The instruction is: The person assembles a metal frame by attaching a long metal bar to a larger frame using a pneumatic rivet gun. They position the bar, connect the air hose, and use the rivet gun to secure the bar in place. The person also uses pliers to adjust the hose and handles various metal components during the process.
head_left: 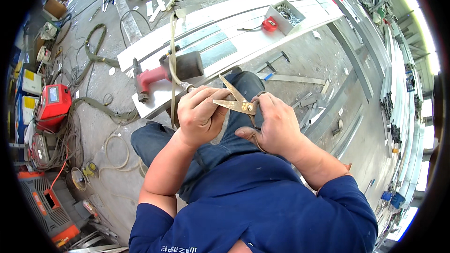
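Viewpoint: head-worn, looking steeply down — the person's own chest and forearms come up from the lower edge.
Nearness: hands (234,117) close, mid-frame.
Lens: fisheye — floor (103,112) and white panel (225,33) bend toward the rim.
Views: just one.

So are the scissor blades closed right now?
No, the scissors in the right hand have their two blades spread apart in a V.

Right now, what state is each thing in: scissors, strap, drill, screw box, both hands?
scissors: blades open, in right hand
strap: hanging, pinched by left hand
drill: lying on white panel
screw box: open, holding screws
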Available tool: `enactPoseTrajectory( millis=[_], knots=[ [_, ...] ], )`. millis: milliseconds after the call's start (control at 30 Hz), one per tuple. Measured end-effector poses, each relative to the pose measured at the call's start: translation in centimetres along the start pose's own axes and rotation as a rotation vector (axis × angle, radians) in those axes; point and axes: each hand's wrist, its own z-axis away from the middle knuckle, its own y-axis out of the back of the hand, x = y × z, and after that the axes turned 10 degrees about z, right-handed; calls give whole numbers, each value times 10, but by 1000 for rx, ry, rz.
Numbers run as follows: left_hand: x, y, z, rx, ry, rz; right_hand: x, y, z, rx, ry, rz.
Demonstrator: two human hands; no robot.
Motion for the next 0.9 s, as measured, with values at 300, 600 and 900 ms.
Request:
enactPoseTrajectory(
  millis=[300, 600, 900],
  knots=[
    [-8, -23, -4, 19, -144, -124, 8, -2, 16, -171, -169, -111],
    [-10, -35, -2, 7, -127, -163, 12, -17, 21, -59, -210, -98],
    [-11, -41, -6, 52, -94, -178, 13, -21, 14, -13, -206, -57]
  ],
)
